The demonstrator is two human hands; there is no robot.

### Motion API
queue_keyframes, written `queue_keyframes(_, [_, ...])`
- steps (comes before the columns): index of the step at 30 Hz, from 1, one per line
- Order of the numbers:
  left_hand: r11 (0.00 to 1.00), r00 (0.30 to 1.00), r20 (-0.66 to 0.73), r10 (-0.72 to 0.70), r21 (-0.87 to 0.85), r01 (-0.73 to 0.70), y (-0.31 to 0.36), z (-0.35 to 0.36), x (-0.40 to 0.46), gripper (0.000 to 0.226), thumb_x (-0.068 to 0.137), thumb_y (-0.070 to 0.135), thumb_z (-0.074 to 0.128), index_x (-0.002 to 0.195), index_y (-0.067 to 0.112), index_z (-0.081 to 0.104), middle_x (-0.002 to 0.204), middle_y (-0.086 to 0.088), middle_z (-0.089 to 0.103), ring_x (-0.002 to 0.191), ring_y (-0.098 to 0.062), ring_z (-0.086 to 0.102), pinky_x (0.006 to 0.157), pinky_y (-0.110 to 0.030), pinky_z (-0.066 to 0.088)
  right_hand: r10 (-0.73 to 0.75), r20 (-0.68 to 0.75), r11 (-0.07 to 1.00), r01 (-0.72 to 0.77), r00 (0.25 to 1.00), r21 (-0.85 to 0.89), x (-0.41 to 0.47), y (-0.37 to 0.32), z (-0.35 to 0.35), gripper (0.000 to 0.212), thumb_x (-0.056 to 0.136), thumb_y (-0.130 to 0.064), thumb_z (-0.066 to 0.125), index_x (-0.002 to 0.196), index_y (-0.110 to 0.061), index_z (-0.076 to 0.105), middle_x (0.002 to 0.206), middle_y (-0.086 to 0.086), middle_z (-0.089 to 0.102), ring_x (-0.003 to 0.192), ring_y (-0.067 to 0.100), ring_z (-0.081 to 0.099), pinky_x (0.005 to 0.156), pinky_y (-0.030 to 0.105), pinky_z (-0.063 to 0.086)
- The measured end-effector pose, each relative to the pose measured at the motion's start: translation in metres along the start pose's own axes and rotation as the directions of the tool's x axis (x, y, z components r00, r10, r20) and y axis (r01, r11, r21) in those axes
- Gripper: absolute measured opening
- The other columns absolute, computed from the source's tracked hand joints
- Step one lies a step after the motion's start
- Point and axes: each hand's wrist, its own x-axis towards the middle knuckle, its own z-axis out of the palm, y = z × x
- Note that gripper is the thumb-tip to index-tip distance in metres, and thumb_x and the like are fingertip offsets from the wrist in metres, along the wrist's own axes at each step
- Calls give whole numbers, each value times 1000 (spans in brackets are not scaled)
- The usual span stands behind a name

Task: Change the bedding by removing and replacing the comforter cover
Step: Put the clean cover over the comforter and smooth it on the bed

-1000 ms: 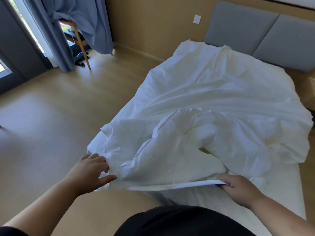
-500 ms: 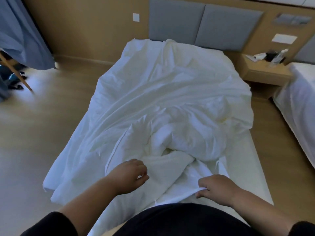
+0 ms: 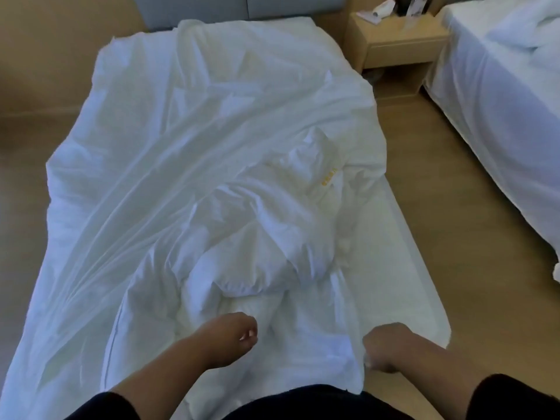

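A white cover (image 3: 188,140) lay rumpled across the bed (image 3: 403,277), filling the frame's centre, the comforter (image 3: 257,247) bunched at lower middle. Below, the right hand (image 3: 386,348) gripped the cover's edge; the left hand (image 3: 230,338) hovered, fingers loosely curled, holding nothing.

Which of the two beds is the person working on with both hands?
The nearer bed, under the crumpled comforter cover; both hands are on it. The other bed stands beyond the nightstand, untouched.
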Motion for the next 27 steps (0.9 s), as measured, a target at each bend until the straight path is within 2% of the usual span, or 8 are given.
queue_keyframes(4, [996,995,47,-83,-11,84,13,-4,41,10,96,40,46,92,36,54,99,12,58,91,-8,55,83,-23,44,10,-175,966,35,984,255,37,40,2,21,100,-38,44,106,-21,54,92,-2,55,92,23,60,73,32,43])
queue_keyframes(8, [991,992,-6,-125,-56,124,33,-8,79,5,96,36,48,95,38,52,96,17,52,92,-5,52,86,-23,44,160,-353,807,84,922,584,88,58,-23,32,99,-48,45,115,-20,49,93,-5,59,88,19,61,68,31,44])
queue_keyframes(12, [963,963,-103,-249,-130,235,38,-22,106,14,96,37,50,107,34,58,96,20,47,95,-4,47,85,-22,41,272,-353,635,109,895,764,135,55,-43,47,94,-44,59,130,-17,44,122,6,57,112,28,59,83,35,48])
queue_keyframes(17, [912,871,-273,-409,-147,383,12,-69,116,18,94,27,57,110,25,64,109,8,56,110,-17,51,94,-31,42,307,-309,486,131,900,864,174,44,-50,23,96,-20,56,116,-11,49,103,16,66,96,37,64,67,33,39])
queue_keyframes(19, [888,789,-424,-445,-98,449,-9,-93,120,30,90,28,62,119,22,61,124,0,56,119,-25,48,101,-40,40,333,-300,412,149,894,899,181,43,-51,5,95,-9,49,98,-13,49,88,15,63,84,37,62,62,32,34])
queue_keyframes(22, [821,652,-546,-526,-127,556,-48,-134,133,54,85,39,68,133,20,50,139,-7,48,131,-33,41,108,-49,35,371,-221,186,161,902,969,177,45,-56,17,91,-2,46,80,-15,48,74,6,54,74,30,52,61,32,35])
queue_keyframes(24, [755,603,-498,-623,-180,631,-78,-160,147,81,79,55,73,143,20,39,149,-10,39,136,-35,38,113,-52,30,365,-195,98,171,910,980,168,48,-54,21,89,-4,47,71,-14,45,67,5,48,69,28,47,62,35,33])
queue_keyframes(27, [647,595,-265,-759,-417,639,-112,-182,162,119,65,66,79,155,22,16,157,-15,30,139,-38,38,112,-51,31,258,-246,218,192,934,957,144,52,-43,29,91,-25,63,68,-15,47,61,-2,48,60,16,47,58,33,33])
